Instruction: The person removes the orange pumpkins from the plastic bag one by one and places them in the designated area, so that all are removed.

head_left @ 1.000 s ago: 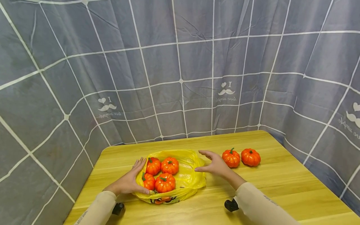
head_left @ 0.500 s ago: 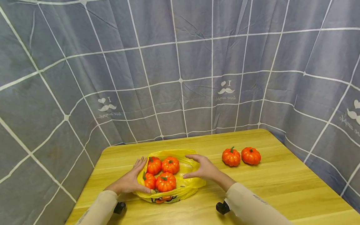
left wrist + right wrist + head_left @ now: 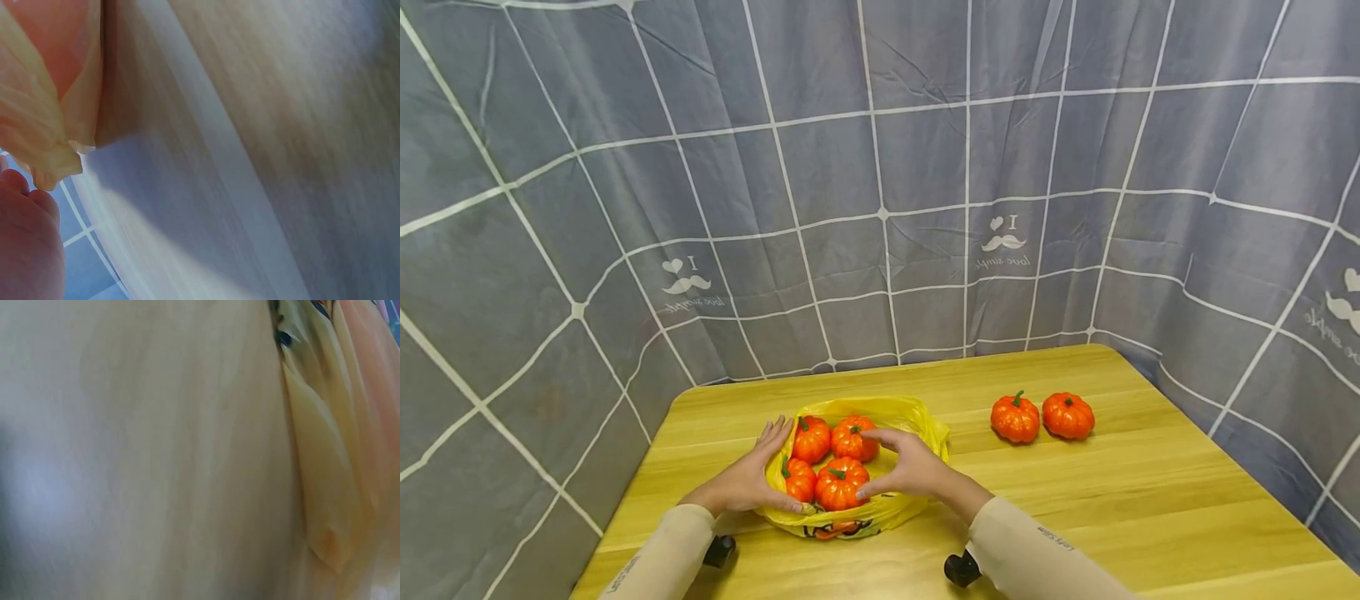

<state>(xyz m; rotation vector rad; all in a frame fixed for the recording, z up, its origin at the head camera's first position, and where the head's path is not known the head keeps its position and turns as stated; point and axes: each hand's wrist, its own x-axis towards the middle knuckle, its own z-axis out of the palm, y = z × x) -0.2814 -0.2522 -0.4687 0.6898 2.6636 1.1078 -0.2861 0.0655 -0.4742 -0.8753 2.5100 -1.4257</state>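
A yellow plastic bag (image 3: pixel 898 408) lies on the table with its mouth spread wide. Several small orange pumpkins with green stems sit in its left part, including a front one (image 3: pixel 837 490) and a back one (image 3: pixel 846 437). My left hand (image 3: pixel 741 483) rests along the bag's left side, fingers extended and thumb at the front rim. My right hand (image 3: pixel 917 468) reaches over the bag from the right, thumb and fingers spread apart. Its fingertips overlap the back pumpkin in the head view, and its thumb lies right at the front one. The left wrist view shows the bag (image 3: pixel 37 119) beside curled-looking fingertips.
Two more orange pumpkins, a left one (image 3: pixel 1016 419) and a right one (image 3: pixel 1068 416), stand side by side on the wooden table (image 3: pixel 1075 500), right of the bag. Grey curtains (image 3: pixel 925 158) with white grid lines enclose the table's back and sides.
My right hand has moved left, from outside the bag's right edge to over its mouth beside the pumpkins. My left hand has stayed at the bag's left side.
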